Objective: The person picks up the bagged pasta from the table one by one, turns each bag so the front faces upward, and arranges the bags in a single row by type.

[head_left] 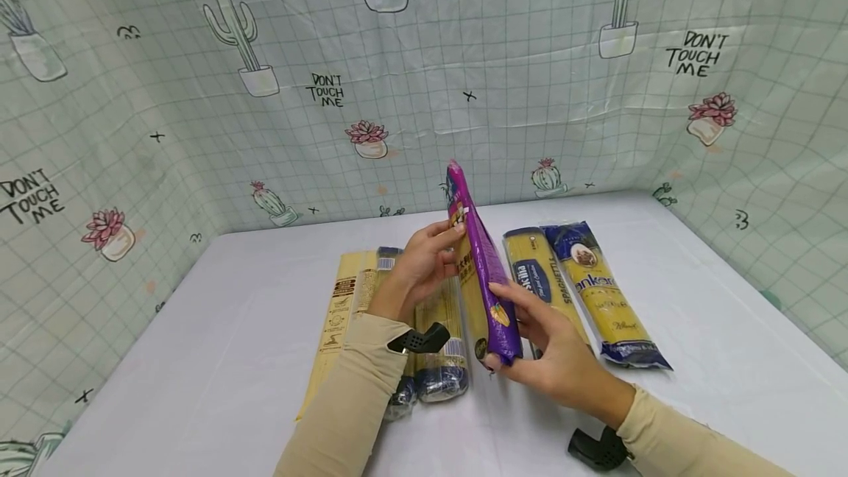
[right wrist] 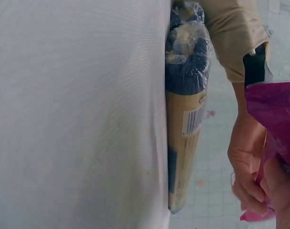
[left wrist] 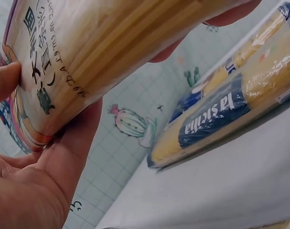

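Both hands hold a purple pasta packet [head_left: 486,271] turned up on its long edge over the table. My left hand [head_left: 424,263] grips its far half; in the left wrist view the thumb lies on the printed front and the other fingers behind the packet [left wrist: 82,57]. Nearer to me, my right hand [head_left: 553,348] pinches the lower end between thumb and fingers. Strands of pasta show through the clear part of the wrapper. In the right wrist view, the right thumb [right wrist: 281,186] lies against the purple wrapper [right wrist: 278,107].
Left of the held packet lie a pale yellow noodle packet [head_left: 338,315] and two blue-ended pasta packets, one [head_left: 442,381] partly under the hands. To the right are a La Sicilia spaghetti packet [head_left: 533,282] and a blue-and-yellow pasta packet [head_left: 606,300]. A cactus-print sheet [head_left: 424,79] hangs behind.
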Tool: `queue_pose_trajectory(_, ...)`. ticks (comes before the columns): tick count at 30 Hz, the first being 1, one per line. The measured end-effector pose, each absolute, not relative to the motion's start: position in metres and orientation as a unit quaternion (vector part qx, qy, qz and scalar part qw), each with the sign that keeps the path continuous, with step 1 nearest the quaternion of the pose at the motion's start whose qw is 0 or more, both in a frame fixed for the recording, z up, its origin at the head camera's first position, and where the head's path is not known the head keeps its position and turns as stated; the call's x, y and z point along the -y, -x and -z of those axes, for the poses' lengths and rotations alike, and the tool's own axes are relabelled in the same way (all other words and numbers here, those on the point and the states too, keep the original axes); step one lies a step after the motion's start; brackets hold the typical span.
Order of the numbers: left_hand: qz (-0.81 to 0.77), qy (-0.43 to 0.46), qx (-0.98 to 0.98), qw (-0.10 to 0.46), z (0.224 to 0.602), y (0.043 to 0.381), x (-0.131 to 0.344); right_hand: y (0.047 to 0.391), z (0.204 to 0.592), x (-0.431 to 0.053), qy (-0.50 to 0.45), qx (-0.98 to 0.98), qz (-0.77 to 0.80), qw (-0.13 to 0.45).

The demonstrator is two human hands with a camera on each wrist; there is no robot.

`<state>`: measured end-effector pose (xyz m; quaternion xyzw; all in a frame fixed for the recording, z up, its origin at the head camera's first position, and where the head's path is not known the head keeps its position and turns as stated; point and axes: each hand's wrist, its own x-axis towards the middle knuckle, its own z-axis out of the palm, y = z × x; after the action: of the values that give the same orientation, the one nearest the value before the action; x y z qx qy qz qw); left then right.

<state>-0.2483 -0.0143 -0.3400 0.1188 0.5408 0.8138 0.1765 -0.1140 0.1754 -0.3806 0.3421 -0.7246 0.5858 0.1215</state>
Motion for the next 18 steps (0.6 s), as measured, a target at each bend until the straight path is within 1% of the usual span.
queue_pose_trajectory(8, -0.821, -0.063, -0.551, 0.133, 0.3366, 0.2477, 0.008, 0.1144, 0.3806, -0.1766, -0.318, 0.741, -0.585, 0.083)
queue_pose_trajectory(18, -0.831, -0.031, -0.548, 0.09, 0.336, 0.2465, 0.0058, 0.1159, 0.3817, -0.1769, -0.318, 0.748, -0.577, 0.076)
